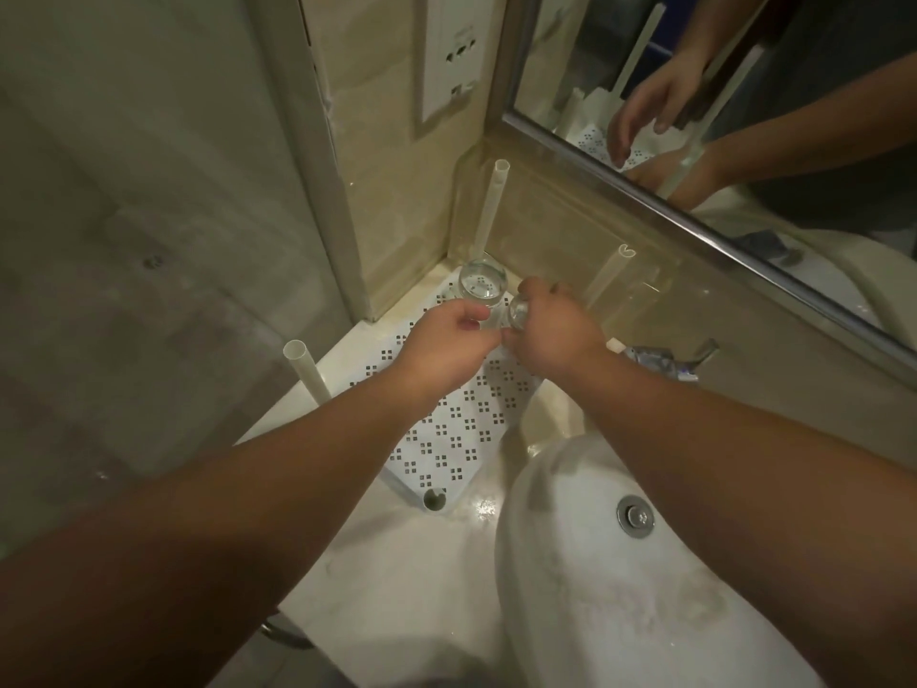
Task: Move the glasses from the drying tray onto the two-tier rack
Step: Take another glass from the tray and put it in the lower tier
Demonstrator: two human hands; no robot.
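Glass tumbler [482,290] in left hand [441,347] grip; right hand [556,325] clamps small glass [518,312] near rack [461,434] corner.

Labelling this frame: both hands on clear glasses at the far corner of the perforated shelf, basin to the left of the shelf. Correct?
Mostly. The head view shows the basin on the right of the perforated shelf, not the left. The rest holds: the left hand and right hand are each on a clear glass, one and another, at the shelf's far corner.

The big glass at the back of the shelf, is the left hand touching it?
Touching. The head view shows the left hand's fingertips against the near side of the big glass, with no gap visible.
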